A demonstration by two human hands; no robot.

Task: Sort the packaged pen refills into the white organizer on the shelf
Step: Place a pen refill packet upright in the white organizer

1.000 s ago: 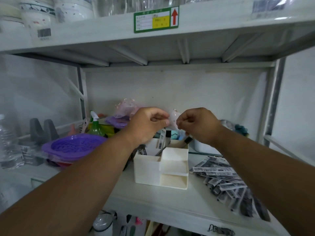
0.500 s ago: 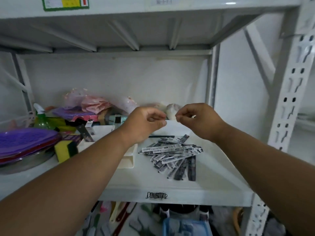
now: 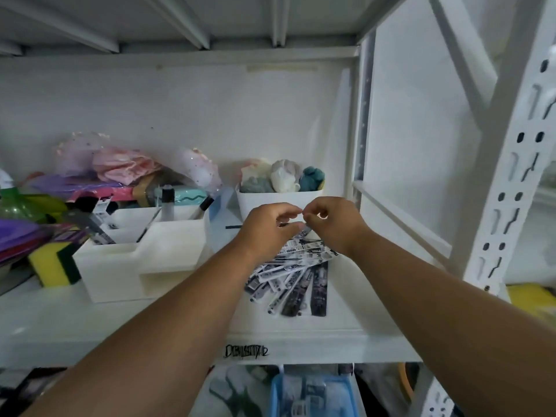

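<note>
Head view, refill in hand: we hold one packaged refill above the heap, its top end caught between both sets of fingertips; only a short strip shows below them.
Left hand: fingers curled, thumb and forefinger pinching the packet's upper end, we judge to steady it.
Right hand: likewise curled and pinching the same end from the other side; whether we are straightening or peeling the wrapper cannot be told.
Refill pile: loose packets fanned toward the shelf's front edge, right of centre, directly under our hands, so each next pick is a short reach.
White organizer: stands just left of the pile, nearer the shelf's left half, its rear compartments already holding upright pens and packets; its open tops face us, which suits dropping refills in endwise.
White bin: at the back edge behind our hands, stuffed with cloths.
Yellow sponge: against the organizer's left wall.
Shelf: white, with a scrawled label on its front lip.
</note>
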